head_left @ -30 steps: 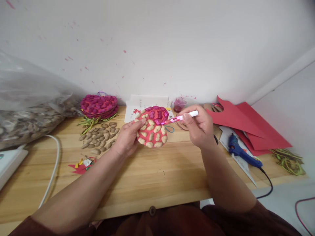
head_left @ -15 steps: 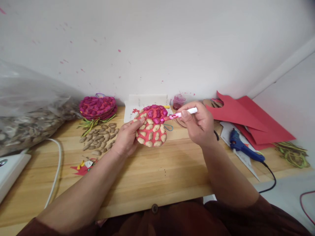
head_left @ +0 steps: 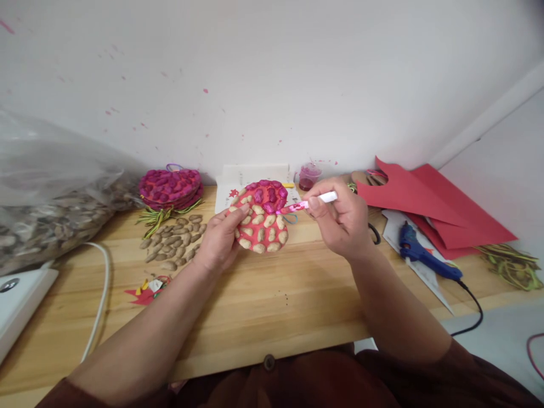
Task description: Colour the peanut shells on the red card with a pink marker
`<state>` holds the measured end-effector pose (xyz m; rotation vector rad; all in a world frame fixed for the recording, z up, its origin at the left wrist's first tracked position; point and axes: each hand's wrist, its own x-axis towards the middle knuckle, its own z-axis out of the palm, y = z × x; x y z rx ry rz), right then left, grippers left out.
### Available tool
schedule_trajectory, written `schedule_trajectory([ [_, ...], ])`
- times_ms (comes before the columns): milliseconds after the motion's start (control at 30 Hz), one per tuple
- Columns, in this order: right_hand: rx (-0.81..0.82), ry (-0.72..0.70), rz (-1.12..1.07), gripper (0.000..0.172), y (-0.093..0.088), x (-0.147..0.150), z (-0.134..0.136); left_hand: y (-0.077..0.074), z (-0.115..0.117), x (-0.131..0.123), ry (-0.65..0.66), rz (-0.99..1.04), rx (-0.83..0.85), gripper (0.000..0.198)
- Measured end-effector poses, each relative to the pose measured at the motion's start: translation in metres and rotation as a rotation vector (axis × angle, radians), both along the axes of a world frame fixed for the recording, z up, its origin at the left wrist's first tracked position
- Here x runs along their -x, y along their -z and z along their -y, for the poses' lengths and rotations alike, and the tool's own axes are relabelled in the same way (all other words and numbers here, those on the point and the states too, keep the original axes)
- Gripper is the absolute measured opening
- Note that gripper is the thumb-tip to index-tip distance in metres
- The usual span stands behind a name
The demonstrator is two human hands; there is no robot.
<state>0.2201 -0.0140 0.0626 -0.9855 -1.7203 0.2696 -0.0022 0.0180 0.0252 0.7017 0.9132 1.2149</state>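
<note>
My left hand grips the left edge of a round red disc covered with peanuts in their shells. The peanuts near its far edge are wet magenta; those on the near and left parts are bare tan. Between the thumb and fingers of my right hand is a paintbrush with a white handle and magenta smears. Its tip meets the disc's right side, by the boundary of painted and bare peanuts. A small clear cup of magenta paint stands behind, near the wall.
Painted peanut discs are stacked at back left, behind loose peanuts. A big plastic bag of peanuts fills the left, above a white power strip. At right lie a blue glue gun, red sheets and green-yellow strands.
The brush tip has shifted slightly left and down along the disc's right side, with my right hand following. The disc and my left hand stay nearly in place.
</note>
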Motion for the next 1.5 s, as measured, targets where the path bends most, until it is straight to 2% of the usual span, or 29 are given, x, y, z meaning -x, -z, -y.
schedule_trajectory([
  [267,-0.121,0.063,0.067,0.010,-0.006,0.003,0.001,0.015,-0.004,0.006,0.050,-0.091,-0.189,0.045],
  [433,-0.187,0.080,0.072,0.007,-0.005,0.004,0.001,0.015,-0.003,0.007,0.041,-0.175,-0.262,0.052],
  [567,-0.199,0.089,0.049,0.006,-0.004,0.005,0.001,0.013,-0.002,0.006,0.064,-0.187,-0.263,0.049],
  [867,-0.243,0.147,0.139,0.006,-0.005,0.004,0.002,0.017,-0.003,0.003,0.011,-0.157,-0.251,0.044],
  [1033,-0.245,0.096,0.086,0.008,-0.003,0.006,0.001,0.020,-0.004,0.004,0.012,-0.178,-0.265,0.045],
  [1167,-0.248,0.123,0.127,0.006,-0.003,0.005,0.000,0.022,-0.004,0.006,0.001,-0.190,-0.285,0.043],
  [1367,-0.250,0.074,0.079,0.008,-0.003,0.006,0.001,0.018,-0.003,0.005,0.006,-0.217,-0.294,0.045],
  [1500,-0.243,0.109,0.116,0.006,-0.003,0.006,0.001,0.017,-0.003,0.004,-0.005,-0.227,-0.298,0.045],
])
